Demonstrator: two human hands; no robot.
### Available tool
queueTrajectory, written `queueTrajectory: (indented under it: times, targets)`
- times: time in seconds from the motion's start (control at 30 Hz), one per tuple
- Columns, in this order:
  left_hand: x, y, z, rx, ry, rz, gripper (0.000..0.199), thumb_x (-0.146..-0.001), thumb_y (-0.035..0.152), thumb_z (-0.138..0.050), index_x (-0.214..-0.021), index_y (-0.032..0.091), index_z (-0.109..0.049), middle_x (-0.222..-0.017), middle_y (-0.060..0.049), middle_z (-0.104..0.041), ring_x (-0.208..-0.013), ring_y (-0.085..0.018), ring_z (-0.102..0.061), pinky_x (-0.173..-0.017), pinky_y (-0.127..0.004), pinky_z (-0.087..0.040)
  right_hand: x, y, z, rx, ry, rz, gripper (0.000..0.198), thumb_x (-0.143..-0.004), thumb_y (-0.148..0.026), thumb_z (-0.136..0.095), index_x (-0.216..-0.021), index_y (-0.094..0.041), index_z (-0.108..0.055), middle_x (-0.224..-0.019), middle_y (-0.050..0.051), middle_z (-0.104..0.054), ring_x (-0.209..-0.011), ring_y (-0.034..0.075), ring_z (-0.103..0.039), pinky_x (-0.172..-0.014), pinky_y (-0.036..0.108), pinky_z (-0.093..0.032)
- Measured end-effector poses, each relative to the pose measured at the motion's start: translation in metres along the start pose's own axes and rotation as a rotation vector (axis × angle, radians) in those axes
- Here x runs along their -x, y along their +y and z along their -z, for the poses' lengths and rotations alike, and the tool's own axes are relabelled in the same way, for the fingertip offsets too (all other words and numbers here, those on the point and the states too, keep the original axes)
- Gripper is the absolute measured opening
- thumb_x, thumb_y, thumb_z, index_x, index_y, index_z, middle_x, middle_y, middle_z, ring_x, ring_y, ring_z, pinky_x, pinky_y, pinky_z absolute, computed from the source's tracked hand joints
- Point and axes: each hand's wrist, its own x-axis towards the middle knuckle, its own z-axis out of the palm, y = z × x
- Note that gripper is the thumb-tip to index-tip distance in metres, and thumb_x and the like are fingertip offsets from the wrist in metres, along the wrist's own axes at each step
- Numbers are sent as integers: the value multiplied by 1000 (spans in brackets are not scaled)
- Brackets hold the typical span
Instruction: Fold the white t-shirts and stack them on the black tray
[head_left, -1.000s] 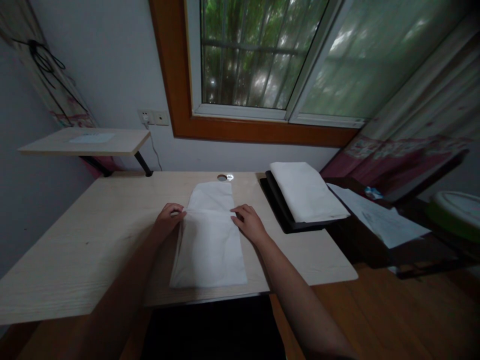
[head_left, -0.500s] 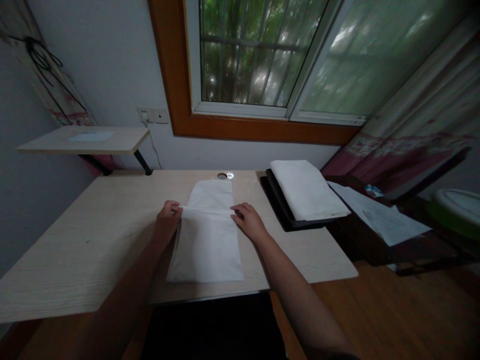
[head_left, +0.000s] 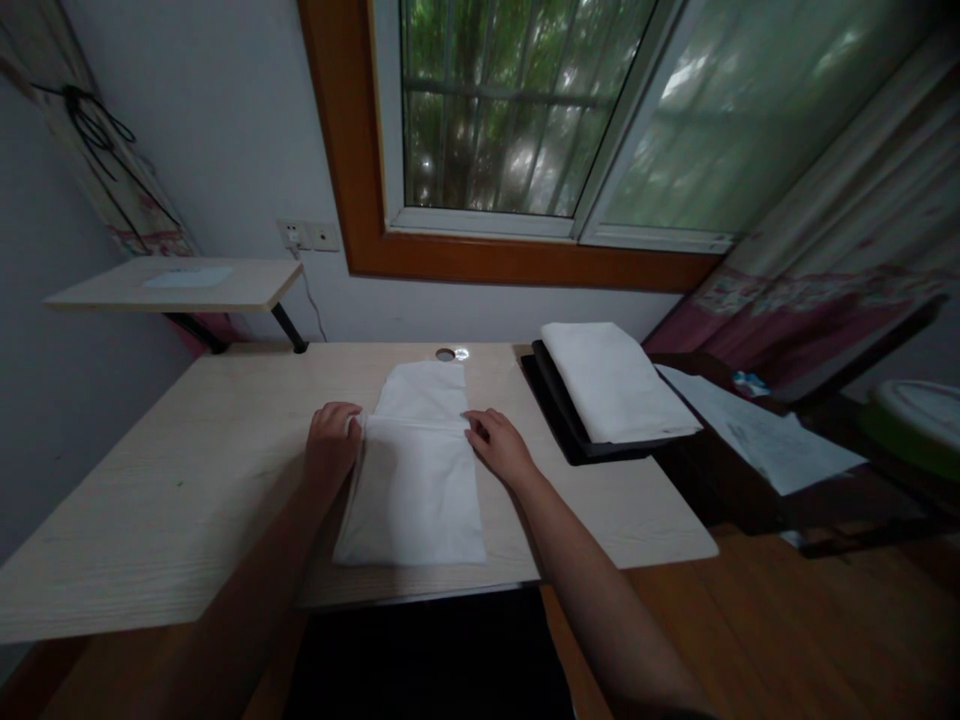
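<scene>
A white cloth (head_left: 420, 495) lies flat on the desk, folded over so that a crease runs across its upper part. Beyond that crease, a narrower section of the same cloth reaches toward the wall. At the left end of the crease, my left hand (head_left: 331, 440) is closed with thumb and fingers on the cloth's edge. My right hand (head_left: 501, 445) pinches the opposite edge at about the same height, thumb and forefinger together.
Folded white fabric (head_left: 615, 385) rests on black flat items (head_left: 559, 420) to the right. A raised shelf (head_left: 247, 285) with a paper stands at the desk's (head_left: 187, 480) back left. Papers (head_left: 757, 430) lie on a darker surface farther right.
My left hand has shifted slightly, its fingers now laid more over the cloth's left edge. The crease looks flatter. My right hand stays almost in place.
</scene>
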Motion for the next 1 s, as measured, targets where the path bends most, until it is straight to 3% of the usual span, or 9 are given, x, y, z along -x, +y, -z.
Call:
queueTrajectory:
  times: [0.1,0.27,0.43,0.57,0.7,0.83,1.0]
  targets:
    - [-1,14,5,16,-52,-77,31,-92,21,-45,-110,19,-69,-121,-12,-69,-122,-28,-58,-113,-48,-40,0,-2,2,-13,-2,0,32,-96,-24,-55,-126,-24,-66,-100,6,-66,-96,22,-59,-96,38,-48]
    - [5,55,-3,-51,-341,-284,46,-92,17,-44,-133,22,-65,-146,-8,-60,-145,-29,-42,-124,-53,-27,1,-4,3,3,12,22,34,-97,-20,-51,-127,-24,-66,-104,7,-66,-100,24,-59,-97,41,-48]
    - [26,81,-22,-147,-414,-279,51,-98,24,-40,-146,15,-53,-157,-15,-46,-150,-33,-35,-124,-59,-21,3,-25,1,67,108,4,37,-93,-10,-49,-122,-19,-70,-107,13,-64,-104,27,-58,-100,43,-50]
    - [39,76,-29,-196,-390,-216,54,-101,26,-35,-152,12,-46,-160,-18,-40,-152,-33,-32,-125,-59,-15,11,-61,-20,32,76,33,46,-93,-9,-46,-135,-17,-63,-130,15,-62,-123,26,-56,-112,43,-45]
    - [42,67,-28,-190,-382,-211,55,-102,27,-32,-154,14,-42,-162,-16,-36,-154,-29,-28,-127,-54,-12,21,-86,-50,65,-11,59,51,-100,-21,-47,-150,-16,-49,-156,16,-47,-147,30,-40,-122,52,-34]
    - [41,58,-23,-195,-376,-209,55,-103,31,-32,-155,16,-41,-163,-15,-34,-154,-29,-26,-127,-55,-10,26,-85,-60,129,-71,40,61,-101,-41,-53,-155,-15,-41,-164,17,-33,-153,34,-29,-124,59,-24]
    - [37,40,-17,-248,-390,-170,57,-105,39,-32,-158,20,-37,-166,-13,-29,-155,-29,-24,-125,-58,-14,25,-74,-46,186,-139,15,67,-101,-50,-50,-159,-20,-35,-167,14,-26,-156,33,-24,-125,59,-20]
